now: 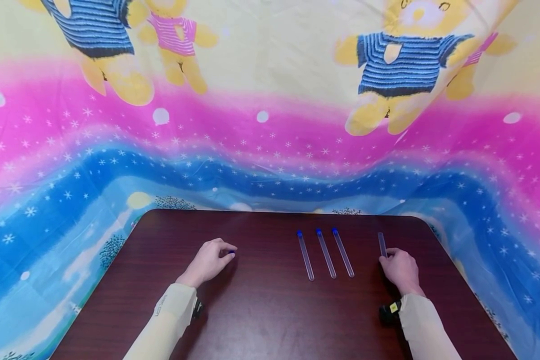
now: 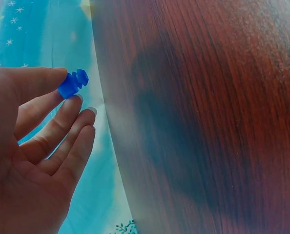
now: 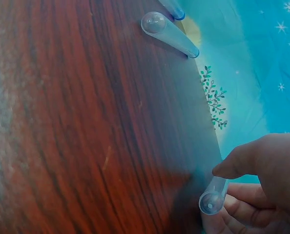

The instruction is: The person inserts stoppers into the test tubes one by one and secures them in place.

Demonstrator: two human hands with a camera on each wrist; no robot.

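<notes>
Between thumb and fingertips my left hand [image 1: 209,260] pinches a small blue stopper [image 2: 72,85] with a ridged plug, held above the table's left half. My right hand [image 1: 401,270] grips a clear test tube [image 1: 381,242] near its lower part at the right side; no stopper shows on its far end. The rounded bottom of that tube points back toward the wrist in the right wrist view. To the left of this hand lie three clear test tubes [image 1: 326,255] with blue stoppers, roughly side by side, stoppers toward the far edge.
A dark red-brown wooden table [image 1: 261,320] with rounded far corners carries everything. Behind and around it hangs a cloth [image 1: 270,125] printed with bears and snowflakes. Each wrist wears a small black camera [image 1: 389,312].
</notes>
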